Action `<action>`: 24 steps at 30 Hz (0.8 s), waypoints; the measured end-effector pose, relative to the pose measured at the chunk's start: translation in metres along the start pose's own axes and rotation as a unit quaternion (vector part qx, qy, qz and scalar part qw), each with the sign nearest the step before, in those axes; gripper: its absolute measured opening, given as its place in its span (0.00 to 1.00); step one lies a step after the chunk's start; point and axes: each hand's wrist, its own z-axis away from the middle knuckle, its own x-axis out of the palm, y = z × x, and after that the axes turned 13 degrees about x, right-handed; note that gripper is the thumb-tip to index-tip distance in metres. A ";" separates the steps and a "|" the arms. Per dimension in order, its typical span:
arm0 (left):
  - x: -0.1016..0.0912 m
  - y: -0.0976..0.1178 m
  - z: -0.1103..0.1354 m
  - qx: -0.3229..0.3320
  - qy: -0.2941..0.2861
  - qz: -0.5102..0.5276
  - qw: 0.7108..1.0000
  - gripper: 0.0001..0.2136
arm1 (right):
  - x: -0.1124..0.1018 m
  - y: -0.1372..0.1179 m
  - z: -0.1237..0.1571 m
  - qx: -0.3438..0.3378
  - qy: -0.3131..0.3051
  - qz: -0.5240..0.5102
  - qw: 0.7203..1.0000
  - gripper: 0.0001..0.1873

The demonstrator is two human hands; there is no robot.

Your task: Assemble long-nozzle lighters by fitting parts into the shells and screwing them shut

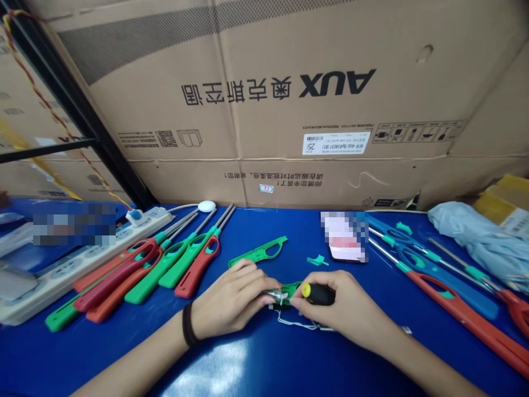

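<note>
My left hand (231, 298) is closed on a green lighter body (289, 289) that lies opened on the blue table (256, 353), with small metal parts and a thin white wire (295, 321) showing at it. My right hand (345, 309) is wrapped round a screwdriver (318, 294) with a black handle and yellow cap, its tip at the green body. A black band sits on my left wrist. A loose green half shell (260, 253) lies just beyond my left hand, and a small green trigger piece (317, 260) lies beyond my right hand.
Several long-nosed lighters in red and green (165, 264) lie at the left beside a white power strip (82, 259). More in blue and red (438, 275) lie at the right, near a phone (345, 237) and a folded grey umbrella (479, 237). A large cardboard box (289, 99) walls the back.
</note>
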 end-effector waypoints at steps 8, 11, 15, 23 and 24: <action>0.000 0.000 -0.001 -0.001 0.000 -0.003 1.000 0.09 | -0.001 -0.001 0.000 -0.004 0.002 0.006 1.000 0.07; -0.001 0.000 -0.001 0.000 0.001 -0.006 1.000 0.09 | -0.001 0.000 0.001 -0.005 0.004 0.010 1.000 0.07; 0.000 0.000 -0.001 0.006 0.003 -0.015 1.000 0.09 | 0.000 -0.001 0.002 -0.012 0.006 0.013 1.000 0.08; 0.000 0.001 0.000 0.011 0.007 -0.017 1.000 0.09 | 0.000 -0.004 0.004 -0.017 0.011 0.031 0.999 0.08; 0.001 0.001 0.000 0.011 0.008 -0.018 1.000 0.09 | 0.000 -0.005 0.004 -0.019 0.012 0.036 0.999 0.08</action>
